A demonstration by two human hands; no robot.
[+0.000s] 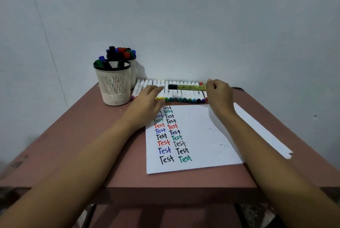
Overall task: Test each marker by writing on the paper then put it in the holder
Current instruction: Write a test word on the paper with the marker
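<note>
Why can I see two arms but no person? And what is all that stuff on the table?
The camera sits on the person's head and looks down, so you see only their own arms reaching forward, just as you see yours when you draw. There is one picture, taken from up there.

The right hand holds a yellow-green marker with a black cap, lying sideways above the table. The left hand is open and flat, holding nothing, reaching towards the row of white markers lined up against the wall.

The paper has the word "Test" written many times in black, red, blue and green. That is how each marker gets tried out.

On the left stand two cream mesh holders, one behind the other, both with markers standing inside.
</note>
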